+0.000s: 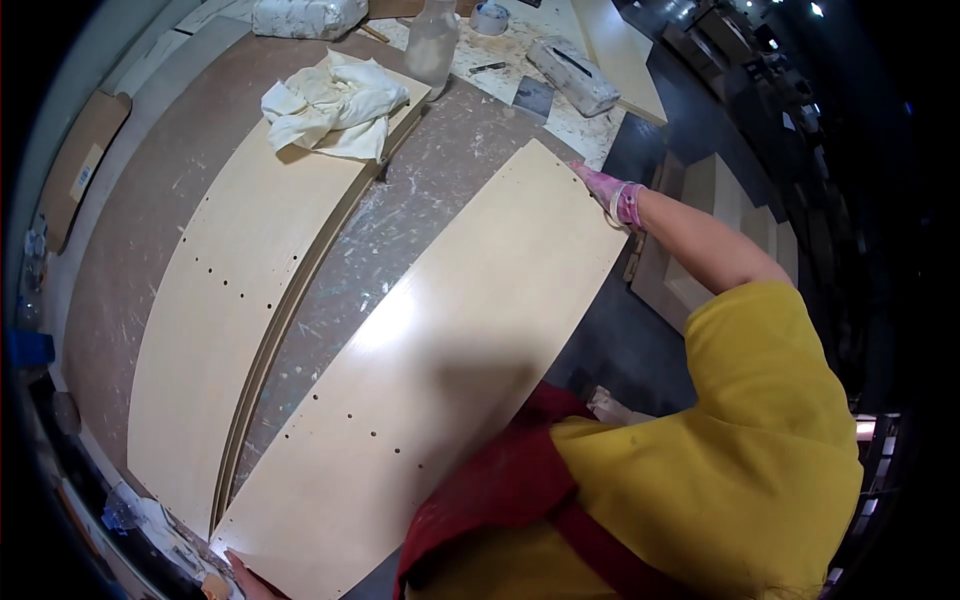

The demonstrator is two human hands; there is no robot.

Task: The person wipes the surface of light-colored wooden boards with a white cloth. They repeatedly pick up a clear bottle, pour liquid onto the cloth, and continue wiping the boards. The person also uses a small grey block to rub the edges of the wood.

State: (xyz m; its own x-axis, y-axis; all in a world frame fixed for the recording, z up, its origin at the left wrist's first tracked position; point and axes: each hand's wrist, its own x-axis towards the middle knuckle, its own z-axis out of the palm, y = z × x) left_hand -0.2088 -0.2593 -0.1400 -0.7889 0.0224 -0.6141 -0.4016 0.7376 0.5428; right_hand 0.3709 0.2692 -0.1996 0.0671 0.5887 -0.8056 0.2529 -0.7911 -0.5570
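Note:
A long pale wooden panel (470,300) with several drilled holes lies slanted across the view in front of me. At its far right end, my right hand (608,195), in a pink-stained glove, is closed on the edge, its fingers mostly hidden. Down at the near left corner, my left hand (243,577) grips the same panel; only part of it shows. Beside this panel, to the left, a stack of similar panels (225,330) rests on the worn work table (400,230). A crumpled cream cloth (335,105) sits on the stack's far end.
Past the stack stand a cloudy plastic bottle (432,50), a tape roll (490,18) and a white wrapped bundle (310,17). A dusty sanding block (573,75) lies farther right. Cardboard (88,170) leans at the left edge. Wooden boxes (715,200) stand beyond my right arm.

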